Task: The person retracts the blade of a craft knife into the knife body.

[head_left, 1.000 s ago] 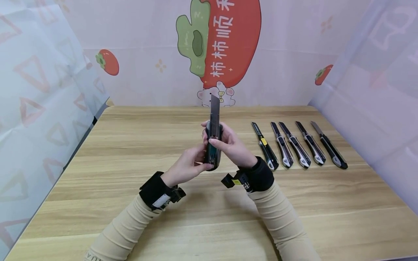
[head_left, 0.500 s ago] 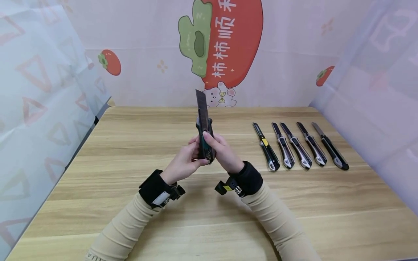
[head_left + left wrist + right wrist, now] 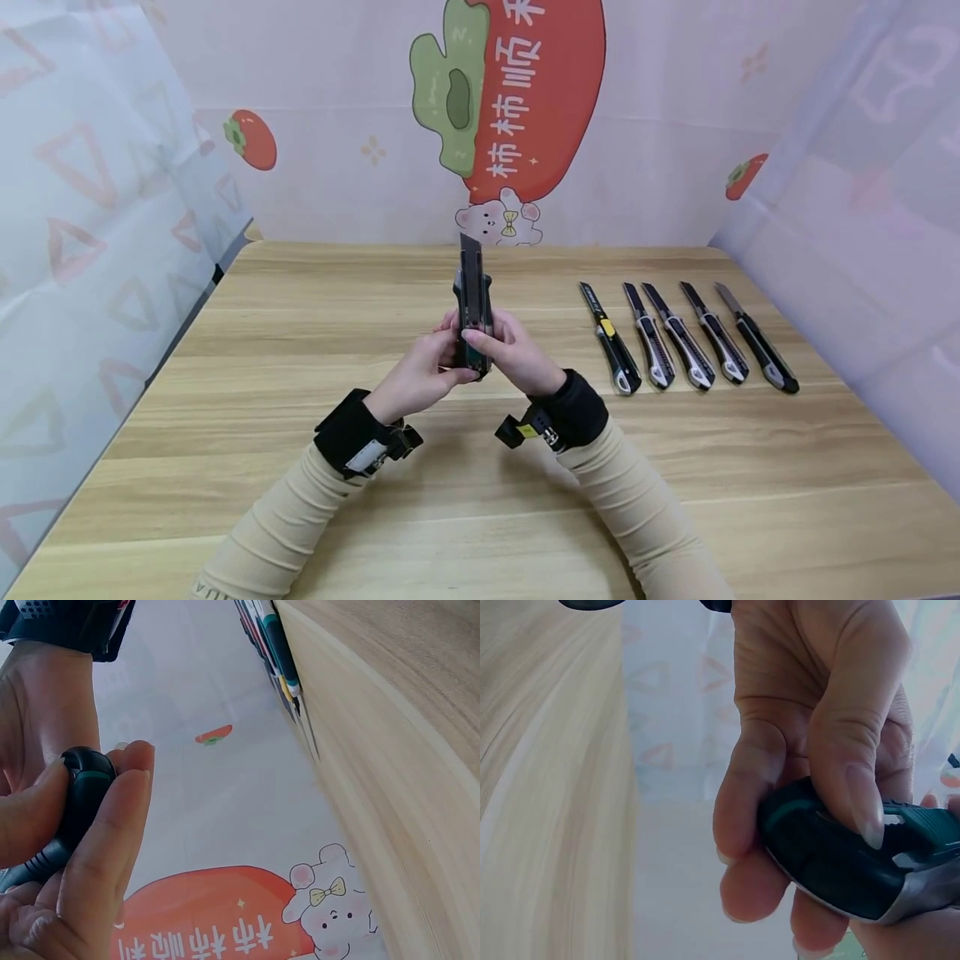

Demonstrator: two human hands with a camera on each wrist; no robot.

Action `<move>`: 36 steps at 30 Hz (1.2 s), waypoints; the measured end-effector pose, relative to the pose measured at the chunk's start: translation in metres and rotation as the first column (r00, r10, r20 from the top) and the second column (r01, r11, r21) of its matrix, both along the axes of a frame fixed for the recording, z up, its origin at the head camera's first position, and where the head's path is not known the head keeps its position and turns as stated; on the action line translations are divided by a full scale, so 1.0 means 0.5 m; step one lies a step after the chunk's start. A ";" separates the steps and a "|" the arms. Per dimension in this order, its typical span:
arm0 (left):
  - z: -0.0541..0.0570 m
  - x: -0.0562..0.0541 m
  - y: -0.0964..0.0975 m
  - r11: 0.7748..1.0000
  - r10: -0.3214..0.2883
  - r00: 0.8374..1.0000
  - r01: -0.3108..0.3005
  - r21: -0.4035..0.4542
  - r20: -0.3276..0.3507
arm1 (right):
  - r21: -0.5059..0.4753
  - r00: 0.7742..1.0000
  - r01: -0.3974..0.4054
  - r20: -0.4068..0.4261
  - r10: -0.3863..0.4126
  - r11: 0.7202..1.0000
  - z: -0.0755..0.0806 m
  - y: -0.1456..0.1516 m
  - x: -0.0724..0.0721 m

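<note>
The knife [image 3: 474, 312] is held above the middle of the table [image 3: 247, 433], its blade [image 3: 469, 252] pointing to twelve o'clock. Both hands are clamped on its handle: the left hand [image 3: 415, 375] grips low from about eight o'clock, its thumb at the butt, and the right hand [image 3: 527, 360] from about four, its thumb lying on the front face. The likeliest trouble looks to be a cut: should the right thumb slip toward twelve, or the handle twist because the two hands pull unequally, skin could meet the edge. Whether the blade is locked cannot be told; if it is loose, pressure on the tip could shift it without warning. Letting go with one hand while the other has only a poor hold could drop the knife point-first onto the wood. The spare knives [image 3: 679, 337] lie in a row toward three o'clock, blades bared and aimed near eleven, so a careless sweep of the right sleeve [image 3: 637, 500] that way might knock them or catch an edge. The dangling wrist camera [image 3: 512, 431] could also snag a knife.
</note>
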State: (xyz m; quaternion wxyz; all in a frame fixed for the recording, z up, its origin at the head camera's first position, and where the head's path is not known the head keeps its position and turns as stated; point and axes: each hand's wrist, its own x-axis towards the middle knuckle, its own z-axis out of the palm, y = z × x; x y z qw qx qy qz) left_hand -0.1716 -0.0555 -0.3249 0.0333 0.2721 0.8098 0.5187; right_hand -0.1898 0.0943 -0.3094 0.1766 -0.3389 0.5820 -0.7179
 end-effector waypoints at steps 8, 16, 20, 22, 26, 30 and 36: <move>0.003 0.003 -0.003 1.000 -0.023 1.000 0.023 0.018 0.019 | 0.024 0.999 -0.043 -0.010 0.043 0.999 0.002 0.004 0.000; 0.012 0.008 -0.005 0.999 -0.028 1.000 0.028 -0.046 -0.005 | 0.054 0.998 -0.068 0.010 0.067 0.996 0.006 0.005 0.006; 0.014 0.007 -0.006 0.998 -0.026 1.000 0.026 -0.056 -0.005 | 0.059 0.998 -0.068 0.010 0.068 0.996 0.002 0.004 0.003; 0.015 0.008 -0.007 0.998 -0.025 1.000 0.025 -0.059 -0.003 | 0.062 0.998 -0.069 0.005 0.069 0.996 0.000 0.003 0.000; 0.017 0.008 -0.008 0.998 -0.019 1.000 0.020 -0.062 0.014 | 0.086 0.997 -0.075 0.005 0.075 0.993 0.002 0.006 -0.005; 0.019 0.007 -0.010 0.999 -0.019 0.998 0.022 -0.049 0.055 | 0.156 0.997 -0.057 -0.034 0.063 0.986 0.014 0.020 -0.009; 0.018 0.004 -0.013 1.000 -0.020 0.996 0.021 -0.012 0.092 | 0.182 0.992 0.113 -0.083 -0.099 0.977 0.029 0.033 -0.009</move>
